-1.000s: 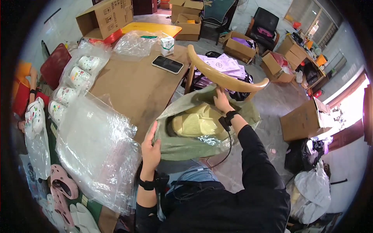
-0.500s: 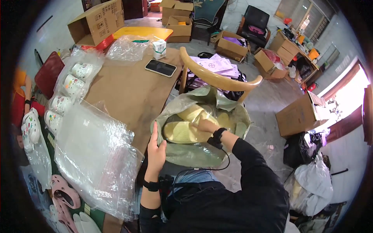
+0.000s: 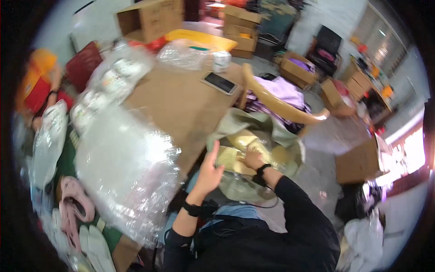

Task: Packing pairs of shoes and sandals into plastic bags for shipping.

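A greyish-green sack (image 3: 240,188) lies wide open in front of me, with pale yellow ribbed slippers (image 3: 228,158) inside. My right hand (image 3: 253,159) reaches into it, fingers curled on one slipper; the fingertips are partly hidden and blurred. Beside the sack's left rim stands my left hand (image 3: 210,172), fingers stretched upward and thumb apart, holding nothing. Left of that hand, a stack of clear plastic bags (image 3: 127,163) covers the near part of the brown table (image 3: 181,109).
A curved wooden chair back (image 3: 281,104) rises behind the sack, with purple packages (image 3: 283,93) beyond it. On the table lie a phone (image 3: 219,83) and bagged white shoes (image 3: 111,81). Pink clogs (image 3: 77,199) sit lower left. A person (image 3: 43,81) is at the far left. A carton (image 3: 360,158) stands right.
The whole view has shifted, so the table and sack appear farther right and blurred. My left hand stays by the sack's rim, thumb now wider apart. My right hand remains among the yellow slippers.
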A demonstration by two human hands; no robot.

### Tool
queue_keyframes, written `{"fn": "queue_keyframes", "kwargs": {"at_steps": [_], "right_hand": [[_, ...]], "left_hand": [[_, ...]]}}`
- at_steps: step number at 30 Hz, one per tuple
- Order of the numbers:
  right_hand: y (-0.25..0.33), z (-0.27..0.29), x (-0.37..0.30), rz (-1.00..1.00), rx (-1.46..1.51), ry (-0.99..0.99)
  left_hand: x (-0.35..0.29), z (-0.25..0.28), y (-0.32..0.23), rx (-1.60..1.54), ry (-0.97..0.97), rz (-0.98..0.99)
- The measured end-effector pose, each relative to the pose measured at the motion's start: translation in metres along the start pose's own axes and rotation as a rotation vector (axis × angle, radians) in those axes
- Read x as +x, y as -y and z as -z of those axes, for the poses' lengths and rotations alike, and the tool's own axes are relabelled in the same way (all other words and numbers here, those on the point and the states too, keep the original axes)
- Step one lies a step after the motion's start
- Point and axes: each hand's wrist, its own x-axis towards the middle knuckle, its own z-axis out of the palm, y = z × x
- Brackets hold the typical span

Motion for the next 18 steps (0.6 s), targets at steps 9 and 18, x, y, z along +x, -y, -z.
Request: {"fn": "queue_keyframes", "kwargs": {"at_steps": [9, 18], "right_hand": [[0.051, 0.163, -0.112, 0.42, 0.318, 0.03], [0.147, 0.229, -0.193, 1.114, 0.824, 0.721]], "left_hand": [[-0.009, -0.006, 0.02, 0.019, -0.115, -0.018], [-0.052, 0.005, -0.012, 0.755, 0.024, -0.127]]}}
